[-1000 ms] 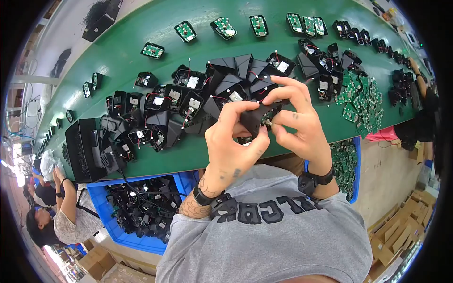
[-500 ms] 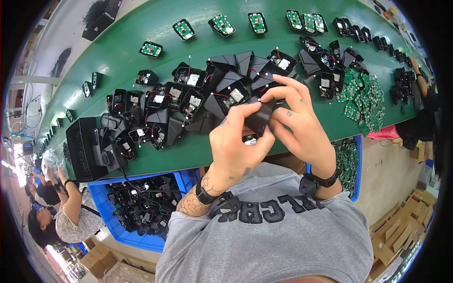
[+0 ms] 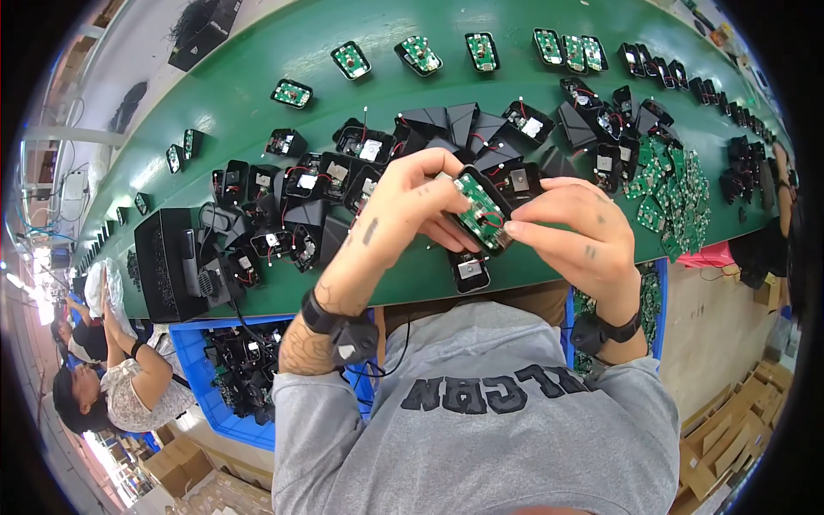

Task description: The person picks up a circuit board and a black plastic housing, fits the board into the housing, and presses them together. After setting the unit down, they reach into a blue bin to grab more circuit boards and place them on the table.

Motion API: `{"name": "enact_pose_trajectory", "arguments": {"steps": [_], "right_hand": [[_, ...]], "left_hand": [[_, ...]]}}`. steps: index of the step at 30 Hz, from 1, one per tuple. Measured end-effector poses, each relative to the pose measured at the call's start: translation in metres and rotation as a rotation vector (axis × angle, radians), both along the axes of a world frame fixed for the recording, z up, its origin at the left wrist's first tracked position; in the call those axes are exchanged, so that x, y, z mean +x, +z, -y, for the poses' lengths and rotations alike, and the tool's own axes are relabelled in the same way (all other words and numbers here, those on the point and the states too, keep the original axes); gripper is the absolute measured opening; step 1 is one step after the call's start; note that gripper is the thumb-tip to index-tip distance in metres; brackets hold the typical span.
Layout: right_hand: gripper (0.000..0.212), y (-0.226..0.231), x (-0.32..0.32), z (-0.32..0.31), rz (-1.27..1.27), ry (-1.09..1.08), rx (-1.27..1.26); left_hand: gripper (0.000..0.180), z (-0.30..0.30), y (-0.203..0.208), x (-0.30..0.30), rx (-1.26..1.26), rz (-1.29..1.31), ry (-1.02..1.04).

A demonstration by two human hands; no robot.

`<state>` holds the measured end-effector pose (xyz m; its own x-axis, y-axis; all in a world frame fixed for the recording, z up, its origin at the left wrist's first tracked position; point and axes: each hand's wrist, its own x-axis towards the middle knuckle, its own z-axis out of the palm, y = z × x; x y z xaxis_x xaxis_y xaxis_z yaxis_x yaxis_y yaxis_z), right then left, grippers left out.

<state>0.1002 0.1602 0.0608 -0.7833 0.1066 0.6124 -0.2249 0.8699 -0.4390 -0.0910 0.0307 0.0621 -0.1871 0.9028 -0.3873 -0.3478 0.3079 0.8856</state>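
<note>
So both hands are up over the near edge of the green desk (image 3: 257,77), sharing one small black housing with a green circuit board (image 3: 479,210) sitting in it. The left hand (image 3: 410,206) has it properly clamped: fingers curled over the top end, thumb underneath, so that grip is closed on the part. The right hand (image 3: 573,230) comes in from about 3 o'clock, and its fingertips (image 3: 513,228) pinch the lower right edge of the same piece, so it's closed on it too, just lighter.

The thing that matters here is how the part lies. Its long axis runs roughly from 11 o'clock down to 5 o'clock, board face turned up toward the camera, with thin red wires showing on it. The left grip holds the 11 o'clock end, the right one works the 5 o'clock end, so the right hand is the nearer one to the exposed bottom corner (my read is that the left is the holder and the right is the fiddler).

Directly below the hands, at 6 o'clock, one open black shell (image 3: 469,273) lies on the desk, apart from the held piece. A heap of loose green boards (image 3: 674,184) sits off at 3 o'clock, and a cluster of black housings (image 3: 292,197) at 9 o'clock
</note>
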Motion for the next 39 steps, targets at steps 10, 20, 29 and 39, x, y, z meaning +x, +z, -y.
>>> {"name": "enact_pose_trajectory", "arguments": {"steps": [10,20,29,39], "right_hand": [[0.024,0.005,-0.007,-0.005,-0.089,-0.015,0.332],[0.014,-0.002,-0.013,0.008,0.043,-0.305,0.076],[0.010,-0.050,-0.034,0.032,-0.265,-0.334,-0.957],[0.025,-0.040,-0.048,0.036,-0.095,-0.324,-0.600]], "left_hand": [[0.022,-0.005,0.000,-0.001,-0.065,-0.022,-0.128],[0.022,-0.005,0.005,0.007,0.039,-0.121,0.050],[0.043,-0.002,-0.021,0.043,0.540,-1.095,0.372],[0.035,-0.011,-0.018,0.020,0.416,-0.406,0.494]]}}
